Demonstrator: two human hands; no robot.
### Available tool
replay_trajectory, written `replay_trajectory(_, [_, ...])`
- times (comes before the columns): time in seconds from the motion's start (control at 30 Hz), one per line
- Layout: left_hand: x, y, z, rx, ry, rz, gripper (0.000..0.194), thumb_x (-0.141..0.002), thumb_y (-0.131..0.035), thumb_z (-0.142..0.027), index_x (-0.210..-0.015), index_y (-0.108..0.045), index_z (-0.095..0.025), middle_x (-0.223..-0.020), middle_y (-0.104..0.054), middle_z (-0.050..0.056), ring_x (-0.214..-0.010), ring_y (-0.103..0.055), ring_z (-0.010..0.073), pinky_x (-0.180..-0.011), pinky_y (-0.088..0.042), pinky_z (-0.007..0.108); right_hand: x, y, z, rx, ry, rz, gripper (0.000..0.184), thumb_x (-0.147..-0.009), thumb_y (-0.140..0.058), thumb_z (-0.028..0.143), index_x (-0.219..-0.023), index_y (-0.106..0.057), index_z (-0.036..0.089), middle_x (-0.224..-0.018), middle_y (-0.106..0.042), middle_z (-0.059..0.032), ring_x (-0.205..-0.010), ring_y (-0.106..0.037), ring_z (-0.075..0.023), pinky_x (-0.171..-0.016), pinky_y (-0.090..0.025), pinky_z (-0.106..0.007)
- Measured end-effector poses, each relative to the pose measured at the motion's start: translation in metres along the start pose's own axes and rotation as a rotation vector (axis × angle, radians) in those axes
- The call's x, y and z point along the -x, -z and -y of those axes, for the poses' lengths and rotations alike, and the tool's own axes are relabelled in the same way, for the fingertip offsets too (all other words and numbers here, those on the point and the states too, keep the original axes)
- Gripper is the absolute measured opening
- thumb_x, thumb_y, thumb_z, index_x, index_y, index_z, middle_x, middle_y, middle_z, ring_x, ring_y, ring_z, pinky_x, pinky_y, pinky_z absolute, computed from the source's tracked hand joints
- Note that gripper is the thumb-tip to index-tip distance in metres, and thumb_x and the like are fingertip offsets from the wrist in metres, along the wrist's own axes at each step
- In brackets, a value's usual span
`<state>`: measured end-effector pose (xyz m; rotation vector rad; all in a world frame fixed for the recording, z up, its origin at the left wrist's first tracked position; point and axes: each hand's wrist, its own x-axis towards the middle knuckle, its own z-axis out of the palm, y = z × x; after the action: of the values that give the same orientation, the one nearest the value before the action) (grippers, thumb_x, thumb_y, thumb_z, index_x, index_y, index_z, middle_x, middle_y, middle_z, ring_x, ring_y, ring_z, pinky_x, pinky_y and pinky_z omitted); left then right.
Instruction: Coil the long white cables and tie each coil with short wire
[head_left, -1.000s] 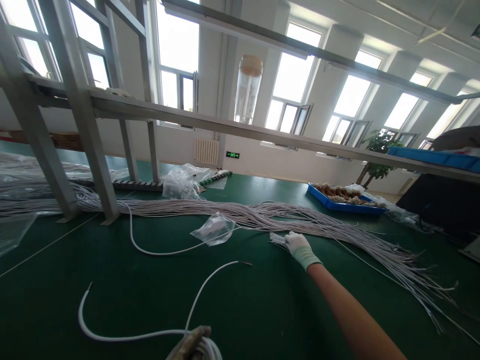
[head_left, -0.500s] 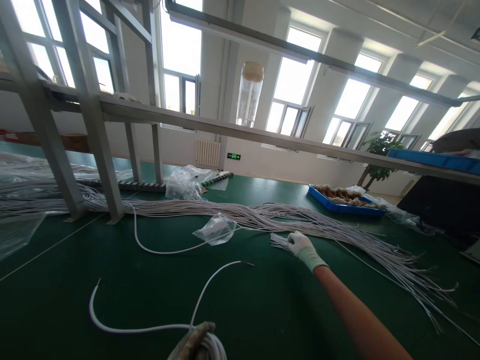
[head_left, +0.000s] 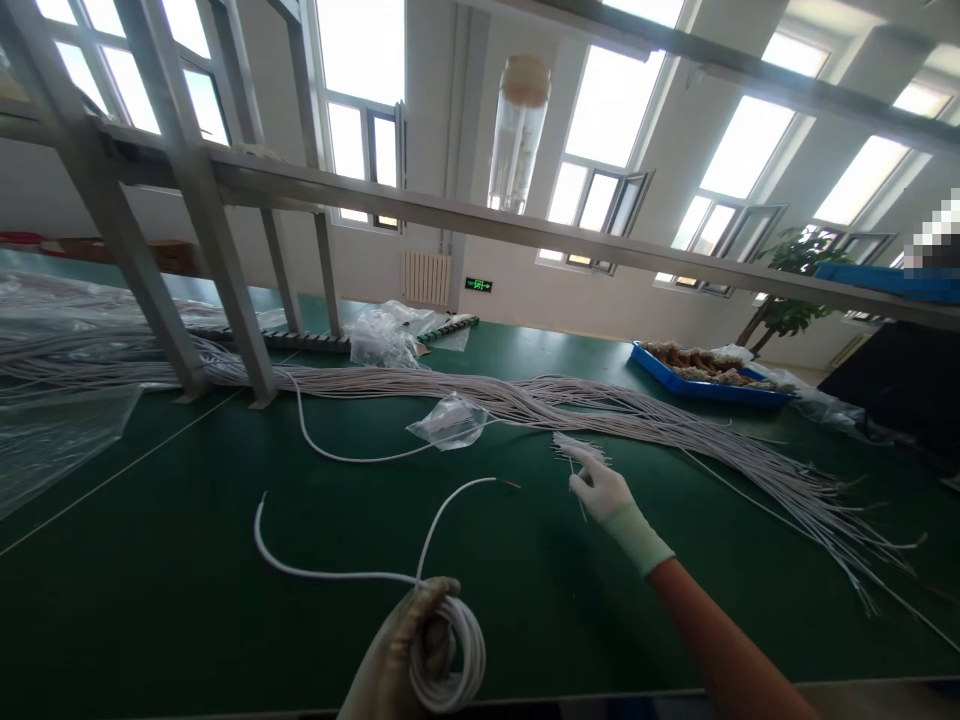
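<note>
Gripping a coiled white cable [head_left: 450, 650], the left hand [head_left: 405, 660] stays low while the right hand [head_left: 600, 492] pinches a thin tie [head_left: 576, 480].

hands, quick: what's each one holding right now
Left hand: closed on a coil of white cable.
Right hand: gloved, pinching a thin tie lifted off the green table.

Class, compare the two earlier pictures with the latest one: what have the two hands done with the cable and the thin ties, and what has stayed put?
The right hand has lifted off the pile of thin ties, pinching a single tie. The left hand still grips the coiled white cable, now higher in view. The long cable bundle, plastic bag and blue tray lie as before.
</note>
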<state>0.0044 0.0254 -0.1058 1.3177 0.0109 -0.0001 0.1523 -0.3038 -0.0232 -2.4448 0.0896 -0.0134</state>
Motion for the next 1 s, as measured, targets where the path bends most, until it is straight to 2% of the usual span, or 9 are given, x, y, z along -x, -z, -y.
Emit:
replay_trajectory(0.1, [0.001, 0.014, -0.011, -0.256, -0.076, 0.156, 0.058, -0.076, -0.082, -0.020, -0.131, -0.071, -0.032, -0.140, -0.067, 0.007, -0.134, -0.059, 0.0358, -0.123, -0.044, 0.048, 0.050, -0.033, 0.019, -0.095, 0.152, 0.099, 0.034, -0.100, -0.044, 0.024, -0.120, -0.070, 0.016, -0.104, -0.068, -0.0086, -0.083, -0.065, -0.0194, -0.083, -0.059, -0.037])
replay_trajectory(0.17, [-0.003, 0.018, -0.006, -0.307, -0.080, 0.160, 0.052, -0.082, -0.077, -0.023, -0.133, -0.071, -0.033, -0.140, -0.067, 0.007, -0.133, -0.060, 0.0360, -0.121, -0.046, 0.050, 0.084, -0.055, 0.037, -0.202, 0.236, 0.174, 0.032, -0.099, -0.043, 0.024, -0.105, -0.074, 0.015, -0.099, -0.067, -0.0093, -0.086, -0.065, -0.0207, -0.082, -0.058, -0.038])
replay_trajectory(0.33, [-0.010, 0.010, 0.010, -0.082, 0.093, 0.113, 0.030, -0.093, -0.067, -0.035, -0.122, -0.075, -0.032, -0.131, -0.068, 0.008, -0.127, -0.063, 0.0306, -0.115, -0.052, 0.042, 0.140, -0.090, 0.080, -0.345, 0.264, 0.308, 0.031, -0.094, -0.062, 0.047, -0.100, -0.076, 0.020, -0.089, -0.065, -0.0051, -0.079, -0.060, -0.0201, -0.069, -0.045, -0.033])
replay_trajectory(0.43, [-0.006, -0.005, -0.010, 0.087, 0.245, 0.108, 0.030, -0.094, -0.068, -0.046, -0.118, -0.074, -0.029, -0.129, -0.067, 0.007, -0.120, -0.064, 0.0247, -0.107, -0.055, 0.031, 0.149, -0.100, 0.089, -0.344, 0.231, 0.321, 0.036, -0.094, -0.056, 0.050, -0.089, -0.069, 0.016, -0.085, -0.060, -0.0059, -0.078, -0.056, -0.0205, -0.070, -0.041, -0.034])
replay_trajectory(0.5, [-0.003, -0.016, -0.032, 0.186, 0.327, 0.105, 0.035, -0.091, -0.073, -0.049, -0.118, -0.073, -0.025, -0.112, -0.070, 0.006, -0.101, -0.068, 0.0197, -0.093, -0.058, 0.025, 0.153, -0.106, 0.090, -0.344, 0.225, 0.306, 0.037, -0.096, -0.047, 0.049, -0.086, -0.061, 0.016, -0.087, -0.058, -0.0072, -0.080, -0.056, -0.0218, -0.073, -0.041, -0.036])
replay_trajectory(0.6, [0.003, -0.030, -0.061, 0.318, 0.423, 0.115, 0.046, -0.089, -0.076, -0.049, -0.125, -0.067, -0.022, -0.088, -0.068, 0.003, -0.081, -0.065, 0.0176, -0.076, -0.056, 0.025, 0.160, -0.116, 0.088, -0.325, 0.231, 0.264, 0.042, -0.101, -0.036, 0.051, -0.087, -0.057, 0.017, -0.090, -0.057, -0.0089, -0.084, -0.055, -0.0234, -0.076, -0.041, -0.038])
replay_trajectory(0.7, [0.007, -0.037, -0.077, 0.335, 0.408, 0.089, 0.037, -0.086, -0.079, -0.047, -0.110, -0.073, -0.019, -0.089, -0.069, 0.005, -0.082, -0.065, 0.0185, -0.076, -0.054, 0.025, 0.167, -0.123, 0.087, -0.273, 0.240, 0.207, 0.041, -0.101, -0.035, 0.048, -0.085, -0.056, 0.017, -0.089, -0.058, -0.0097, -0.084, -0.056, -0.0239, -0.076, -0.040, -0.039])
replay_trajectory(0.8, [0.008, -0.037, -0.080, 0.364, 0.384, 0.031, 0.024, -0.085, -0.080, -0.042, -0.088, -0.076, -0.019, -0.084, -0.067, 0.005, -0.076, -0.063, 0.0166, -0.071, -0.054, 0.023, 0.165, -0.118, 0.083, -0.311, 0.307, 0.241, 0.039, -0.099, -0.045, 0.049, -0.091, -0.064, 0.016, -0.089, -0.059, -0.0084, -0.083, -0.057, -0.0227, -0.075, -0.041, -0.038])
replay_trajectory(1.0, [0.009, -0.026, -0.055, 0.391, 0.402, -0.124, 0.033, -0.077, -0.087, -0.048, -0.095, -0.078, -0.023, -0.101, -0.067, 0.004, -0.086, -0.065, 0.0168, -0.075, -0.057, 0.022, 0.145, -0.082, 0.064, -0.409, 0.394, 0.195, 0.037, -0.104, -0.038, 0.028, -0.125, -0.068, 0.021, -0.096, -0.061, -0.0056, -0.084, -0.063, -0.0172, -0.079, -0.052, -0.033])
